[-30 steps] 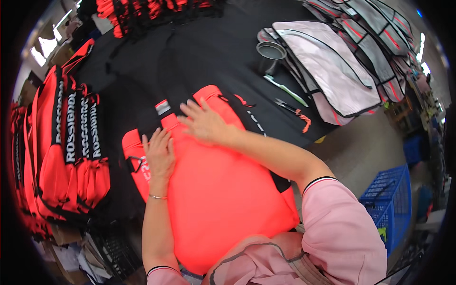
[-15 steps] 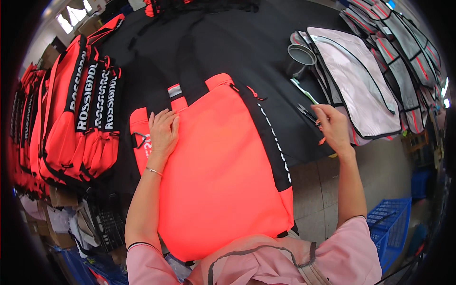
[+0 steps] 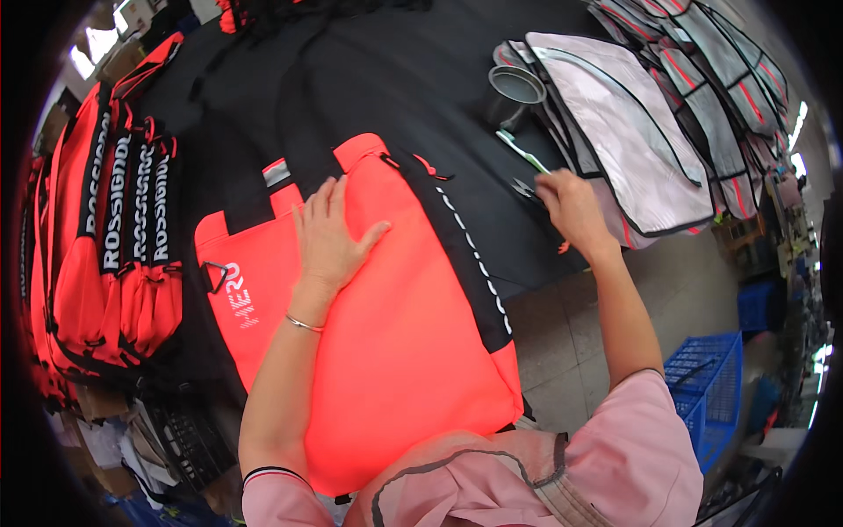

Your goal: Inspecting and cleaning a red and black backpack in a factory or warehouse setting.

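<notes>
A bright red-orange backpack point(image 3: 413, 325) lies flat on the black-covered table, with a black side strip and white lettering. My left hand point(image 3: 332, 237) rests palm down on its upper part, fingers spread and thumb out to the right. Off the bag's right side, my right hand point(image 3: 571, 206) has curled fingers; whatever they grip is hidden. By its fingertips lies the handle end of a green and white toothbrush point(image 3: 522, 151). Metal scissor blades point(image 3: 524, 188) show just left of the hand, and a red bit shows beneath it. A grey metal mug point(image 3: 516, 85) stands beyond the toothbrush.
Red and black backpacks point(image 3: 114, 220) are stacked along the left. Pale pink and grey bag panels point(image 3: 615, 132) with black edging lie at the right, with more grey pieces point(image 3: 720, 88) behind. A blue plastic basket point(image 3: 707, 386) stands on the floor at lower right.
My left hand has slid right and inward across the backpack, uncovering white lettering, and its fingers have spread. My right hand has edged toward the toothbrush. The whole view has shifted somewhat.
</notes>
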